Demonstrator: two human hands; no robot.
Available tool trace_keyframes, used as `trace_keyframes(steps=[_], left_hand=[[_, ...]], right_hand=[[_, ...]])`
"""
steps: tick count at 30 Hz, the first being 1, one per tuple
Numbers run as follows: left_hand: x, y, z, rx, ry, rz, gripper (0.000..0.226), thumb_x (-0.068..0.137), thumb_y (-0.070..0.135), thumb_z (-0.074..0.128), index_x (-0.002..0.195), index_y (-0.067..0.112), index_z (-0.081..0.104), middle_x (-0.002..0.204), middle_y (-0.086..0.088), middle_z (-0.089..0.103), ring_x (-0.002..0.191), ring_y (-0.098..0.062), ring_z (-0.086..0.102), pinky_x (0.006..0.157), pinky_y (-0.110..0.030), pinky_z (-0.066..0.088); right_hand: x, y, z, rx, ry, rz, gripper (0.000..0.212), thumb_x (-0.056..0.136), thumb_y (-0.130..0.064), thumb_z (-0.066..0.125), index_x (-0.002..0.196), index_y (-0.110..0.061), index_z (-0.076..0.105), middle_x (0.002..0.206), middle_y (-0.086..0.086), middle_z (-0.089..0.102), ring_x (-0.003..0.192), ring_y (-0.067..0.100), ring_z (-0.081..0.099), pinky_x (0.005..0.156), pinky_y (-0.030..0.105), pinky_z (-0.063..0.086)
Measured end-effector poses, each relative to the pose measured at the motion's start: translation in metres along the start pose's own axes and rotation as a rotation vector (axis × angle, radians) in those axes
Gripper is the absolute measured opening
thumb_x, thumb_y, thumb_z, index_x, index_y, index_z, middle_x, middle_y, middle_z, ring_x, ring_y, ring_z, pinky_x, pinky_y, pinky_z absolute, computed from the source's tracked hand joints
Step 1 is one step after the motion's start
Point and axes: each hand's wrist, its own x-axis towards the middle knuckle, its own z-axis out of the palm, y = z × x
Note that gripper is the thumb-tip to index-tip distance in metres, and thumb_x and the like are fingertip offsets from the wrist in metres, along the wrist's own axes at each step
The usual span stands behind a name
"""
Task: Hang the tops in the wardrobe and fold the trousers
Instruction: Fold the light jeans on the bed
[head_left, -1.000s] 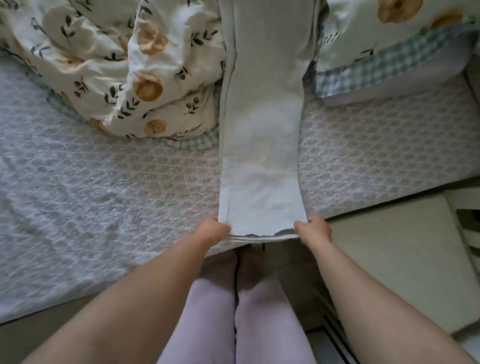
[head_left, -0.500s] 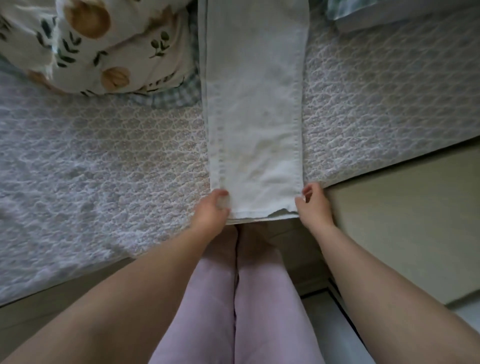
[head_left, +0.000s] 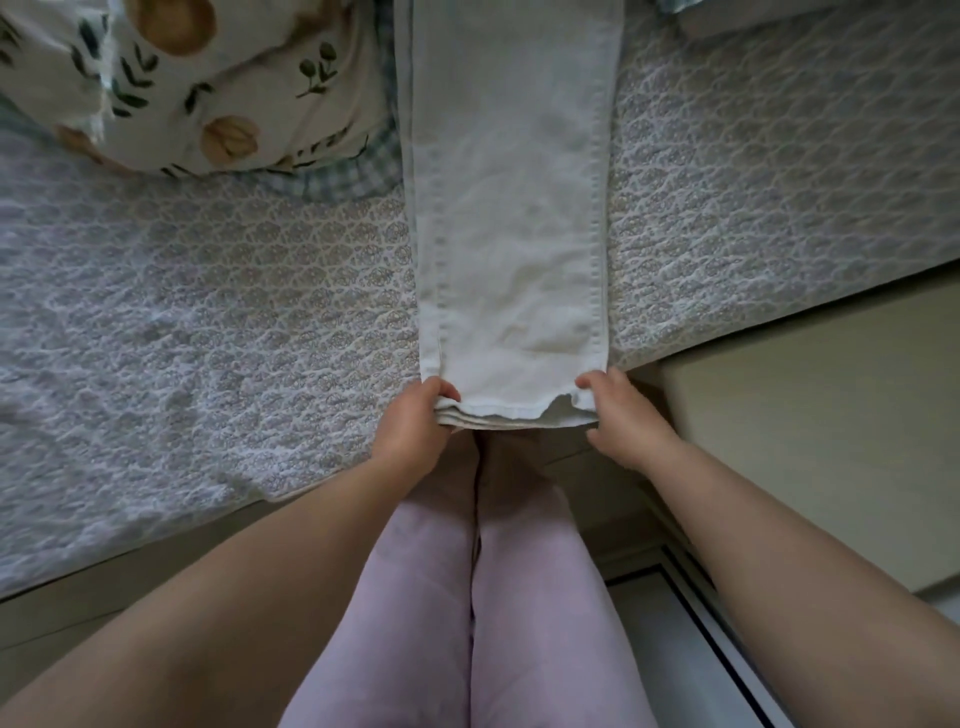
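Head view: one pair of trousers (head_left: 511, 208) lies lengthwise mid-frame on the bed (head_left: 208, 312), left hand (head_left: 415, 431) and right hand (head_left: 621, 421) each pinching a hem corner, one duvet (head_left: 208, 93) upper left.
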Motion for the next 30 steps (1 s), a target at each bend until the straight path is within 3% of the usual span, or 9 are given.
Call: trace_keyframes(steps=[3, 6, 9, 12, 14, 18, 25, 28, 30], left_hand=[[0.002, 0.010, -0.012, -0.033, 0.115, 0.048, 0.022, 0.081, 0.006, 0.064, 0.097, 0.020, 0.065, 0.097, -0.003, 0.060, 0.091, -0.024, 0.055, 0.071, -0.030, 0.039], [0.008, 0.017, -0.033, 0.000, 0.193, 0.085, 0.018, 0.085, 0.014, 0.065, 0.102, 0.021, 0.068, 0.099, -0.001, 0.051, 0.086, -0.018, 0.048, 0.069, -0.027, 0.034], [0.018, 0.022, -0.057, 0.067, 0.296, 0.178, 0.017, 0.085, 0.019, 0.069, 0.102, 0.019, 0.070, 0.111, 0.000, 0.047, 0.092, -0.015, 0.048, 0.072, -0.029, 0.040], [0.028, 0.023, -0.071, 0.139, 0.228, 0.261, 0.017, 0.083, 0.019, 0.071, 0.099, 0.015, 0.072, 0.123, -0.002, 0.056, 0.111, -0.021, 0.050, 0.091, -0.033, 0.042], [0.030, 0.023, -0.076, 0.166, -0.022, 0.158, 0.014, 0.086, 0.024, 0.069, 0.097, 0.016, 0.071, 0.103, -0.003, 0.065, 0.098, -0.024, 0.058, 0.081, -0.032, 0.044], [0.035, 0.027, -0.088, 0.179, -0.314, 0.039, 0.014, 0.087, 0.027, 0.068, 0.093, 0.014, 0.068, 0.085, -0.005, 0.065, 0.076, -0.020, 0.059, 0.065, -0.030, 0.045], [0.089, 0.065, -0.136, 0.096, -0.216, 0.060, 0.025, 0.091, 0.027, 0.062, 0.113, 0.016, 0.065, 0.105, -0.008, 0.064, 0.091, -0.023, 0.057, 0.072, -0.029, 0.042], [0.125, 0.083, -0.152, 0.038, -0.042, 0.083, 0.031, 0.090, 0.028, 0.064, 0.117, 0.014, 0.061, 0.108, -0.007, 0.063, 0.089, -0.019, 0.054, 0.071, -0.027, 0.040], [0.146, 0.090, -0.151, -0.204, 0.077, 0.042, 0.044, 0.087, 0.029, 0.067, 0.126, 0.016, 0.051, 0.114, -0.005, 0.060, 0.095, -0.018, 0.055, 0.074, -0.028, 0.045]], right_hand=[[-0.005, 0.000, -0.004, -0.048, 0.271, -0.078, 0.044, 0.077, 0.010, 0.048, 0.116, -0.012, 0.053, 0.117, 0.012, 0.049, 0.104, 0.036, 0.052, 0.081, 0.037, 0.042], [-0.006, -0.001, -0.025, 0.049, 0.486, -0.095, 0.027, 0.074, 0.002, 0.063, 0.098, -0.011, 0.065, 0.101, 0.012, 0.056, 0.091, 0.035, 0.056, 0.065, 0.033, 0.040], [-0.002, -0.007, -0.050, 0.066, 0.634, -0.170, 0.017, 0.071, -0.015, 0.078, 0.086, -0.009, 0.072, 0.096, 0.012, 0.056, 0.087, 0.034, 0.055, 0.064, 0.028, 0.036], [0.003, -0.012, -0.067, -0.113, 0.544, -0.217, 0.019, 0.077, -0.023, 0.074, 0.091, -0.010, 0.073, 0.113, 0.007, 0.059, 0.106, 0.031, 0.050, 0.076, 0.031, 0.040], [0.003, -0.012, -0.070, -0.182, 0.331, -0.181, 0.022, 0.083, -0.030, 0.067, 0.097, -0.014, 0.072, 0.114, 0.006, 0.061, 0.111, 0.028, 0.051, 0.085, 0.032, 0.041], [0.003, -0.016, -0.081, -0.086, 0.064, -0.066, 0.012, 0.085, -0.031, 0.064, 0.087, -0.019, 0.067, 0.091, 0.007, 0.065, 0.097, 0.029, 0.059, 0.069, 0.030, 0.041], [0.046, -0.045, -0.150, 0.222, 0.117, -0.024, 0.009, 0.085, -0.022, 0.066, 0.093, -0.019, 0.061, 0.084, 0.003, 0.058, 0.082, 0.022, 0.054, 0.060, 0.027, 0.038], [0.081, -0.053, -0.171, 0.294, 0.278, -0.018, 0.014, 0.085, -0.023, 0.066, 0.097, -0.018, 0.063, 0.087, 0.002, 0.060, 0.087, 0.021, 0.056, 0.069, 0.027, 0.038], [0.101, -0.058, -0.174, 0.480, 0.440, 0.040, 0.022, 0.086, -0.027, 0.065, 0.105, -0.018, 0.058, 0.087, -0.003, 0.056, 0.088, 0.019, 0.054, 0.074, 0.028, 0.041]])
